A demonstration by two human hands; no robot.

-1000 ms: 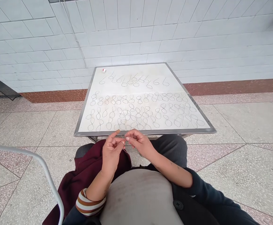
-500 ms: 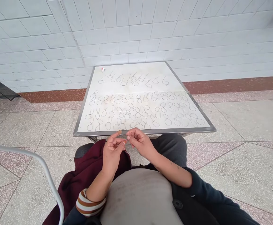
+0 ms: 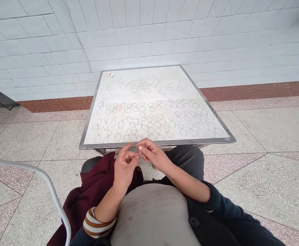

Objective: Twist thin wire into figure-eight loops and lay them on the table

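Note:
My left hand (image 3: pixel 124 165) and my right hand (image 3: pixel 152 155) meet fingertip to fingertip just below the near edge of a steel-rimmed white table (image 3: pixel 88 116). Between the fingers both pinch a thin wire (image 3: pixel 138 164), and a small loop of it hangs under the thumbs. Several wire figure-eight loops (image 3: pixel 153 119) lie in rows across the near half of the table. A row of single-loop wire pieces (image 3: pixel 144 86) shaped like a six lies farther back.
A small red-and-white object (image 3: pixel 111 74) sits at the table's far left corner. A white tiled wall stands behind the table. A curved white metal tube (image 3: pixel 47 181) crosses the lower left. A maroon cloth (image 3: pixel 93 191) lies on my lap.
Both hands stay together at the wire; the fingers have shifted slightly and a small hanging loop now shows below them. The view has tilted down a little.

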